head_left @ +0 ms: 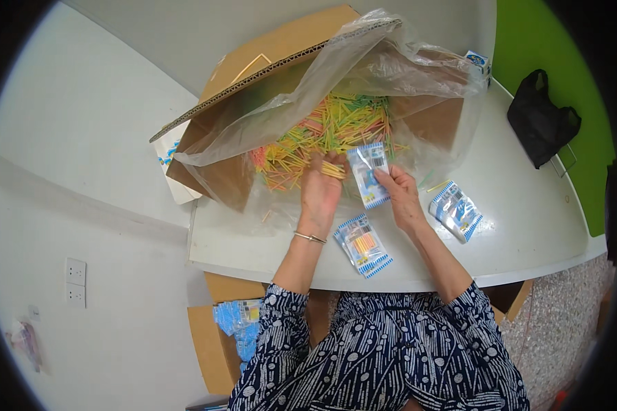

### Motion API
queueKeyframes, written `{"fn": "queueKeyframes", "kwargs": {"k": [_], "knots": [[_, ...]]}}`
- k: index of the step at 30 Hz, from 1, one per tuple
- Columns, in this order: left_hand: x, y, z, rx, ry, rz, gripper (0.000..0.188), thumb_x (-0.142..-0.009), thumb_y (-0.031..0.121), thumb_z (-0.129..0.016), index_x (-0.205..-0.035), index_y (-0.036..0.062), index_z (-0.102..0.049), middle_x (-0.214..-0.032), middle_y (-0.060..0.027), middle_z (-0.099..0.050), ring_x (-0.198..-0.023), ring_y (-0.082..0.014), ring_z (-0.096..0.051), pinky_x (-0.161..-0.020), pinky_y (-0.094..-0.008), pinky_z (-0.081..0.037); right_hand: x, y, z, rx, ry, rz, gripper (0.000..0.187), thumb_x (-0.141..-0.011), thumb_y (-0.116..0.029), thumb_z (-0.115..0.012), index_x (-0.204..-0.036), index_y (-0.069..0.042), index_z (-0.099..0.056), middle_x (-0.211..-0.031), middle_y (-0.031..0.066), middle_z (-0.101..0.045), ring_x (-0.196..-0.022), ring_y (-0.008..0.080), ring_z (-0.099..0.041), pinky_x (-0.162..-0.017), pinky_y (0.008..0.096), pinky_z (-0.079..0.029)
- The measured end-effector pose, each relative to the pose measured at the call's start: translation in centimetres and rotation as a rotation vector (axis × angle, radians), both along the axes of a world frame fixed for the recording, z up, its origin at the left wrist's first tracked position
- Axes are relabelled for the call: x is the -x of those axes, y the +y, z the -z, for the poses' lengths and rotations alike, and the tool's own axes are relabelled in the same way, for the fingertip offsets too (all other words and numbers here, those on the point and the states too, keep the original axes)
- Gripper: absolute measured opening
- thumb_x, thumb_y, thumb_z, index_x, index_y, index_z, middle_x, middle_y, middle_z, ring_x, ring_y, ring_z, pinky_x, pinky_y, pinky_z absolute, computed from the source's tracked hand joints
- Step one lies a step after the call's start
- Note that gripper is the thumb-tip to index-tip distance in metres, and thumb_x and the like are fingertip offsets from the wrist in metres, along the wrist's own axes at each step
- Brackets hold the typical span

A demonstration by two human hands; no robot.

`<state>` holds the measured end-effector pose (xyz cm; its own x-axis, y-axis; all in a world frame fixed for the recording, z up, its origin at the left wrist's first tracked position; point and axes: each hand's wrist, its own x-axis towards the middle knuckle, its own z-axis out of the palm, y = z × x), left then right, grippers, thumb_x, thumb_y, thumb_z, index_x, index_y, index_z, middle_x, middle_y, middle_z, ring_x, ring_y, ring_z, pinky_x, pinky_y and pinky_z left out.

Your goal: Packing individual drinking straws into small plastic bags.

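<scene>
My left hand point(319, 192), with a bracelet at the wrist, is closed around a small bundle of thin yellow sticks point(333, 170) at the front of the box. In my right hand point(404, 197) is a flat blue-and-white plastic packet point(367, 189), pinched by its right side and held upright beside the bundle. Whether the packet's top is open I cannot tell. Just beyond both hands lies a loose heap of thin yellow, green and pink sticks point(346, 123). Below them on the table, a packet with sticks showing through its window point(365, 244) overlaps another.
The heap lies in a tilted cardboard box point(428, 123) lined with clear plastic point(281, 113). Right on the white table point(528, 219) are more packets point(456, 211) and a stray stick. A black bag point(541, 120) lies at far right. Below the table's edge, a carton holds blue packets point(243, 329).
</scene>
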<state>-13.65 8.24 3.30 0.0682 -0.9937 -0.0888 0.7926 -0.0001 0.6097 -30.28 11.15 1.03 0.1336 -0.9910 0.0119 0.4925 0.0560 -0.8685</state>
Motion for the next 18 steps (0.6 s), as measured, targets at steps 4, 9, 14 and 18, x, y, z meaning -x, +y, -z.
{"fn": "queueKeyframes", "kwargs": {"k": [4, 9, 14, 18], "knots": [[-0.3, 0.7, -3.4, 0.084, -0.067, 0.033, 0.019, -0.096, 0.025, -0.05, -0.096, 0.0058, -0.051, -0.098, -0.0125, -0.06, -0.095, -0.0266, -0.059, -0.084, -0.0384, -0.05, 2.3, 0.6, 0.3, 0.018, 0.119, -0.205, 0.018, -0.091, -0.022, -0.06, -0.092, -0.005, -0.065, -0.077, -0.0046, -0.062, -0.068, 0.0009, -0.052, -0.062, 0.0176, -0.04], [1.4, 2.3, -5.4, 0.131, -0.22, 0.032, 0.018, -0.096, 0.025, -0.05, -0.095, 0.007, -0.049, -0.096, -0.0129, -0.06, -0.093, -0.027, -0.061, -0.084, -0.0389, -0.05, 3.3, 1.5, 0.0, -0.004, 0.194, -0.349, 0.021, -0.09, -0.022, -0.061, -0.087, -0.002, -0.067, -0.077, -0.0056, -0.061, -0.071, 0.0006, -0.049, -0.065, 0.0178, -0.039], [2.5, 3.5, -5.5, 0.15, -0.327, 0.057, 0.017, -0.097, 0.024, -0.049, -0.095, 0.0072, -0.047, -0.094, -0.0121, -0.06, -0.091, -0.0262, -0.063, -0.083, -0.0373, -0.051, 3.7, 1.7, -0.1, 0.017, 0.221, -0.407, 0.023, -0.09, -0.022, -0.06, -0.089, 0.0, -0.068, -0.08, -0.0045, -0.062, -0.075, 0.0019, -0.05, -0.069, 0.0191, -0.04], [3.2, 4.6, -5.2, 0.135, -0.444, 0.096, 0.021, -0.098, 0.027, -0.046, -0.098, 0.0064, -0.046, -0.094, -0.0121, -0.06, -0.093, -0.0248, -0.063, -0.083, -0.0353, -0.051, 3.7, 1.8, 0.3, 0.01, 0.225, -0.404, 0.026, -0.09, -0.023, -0.061, -0.095, 0.001, -0.068, -0.084, -0.0008, -0.064, -0.08, 0.0038, -0.054, -0.073, 0.02, -0.043]]}}
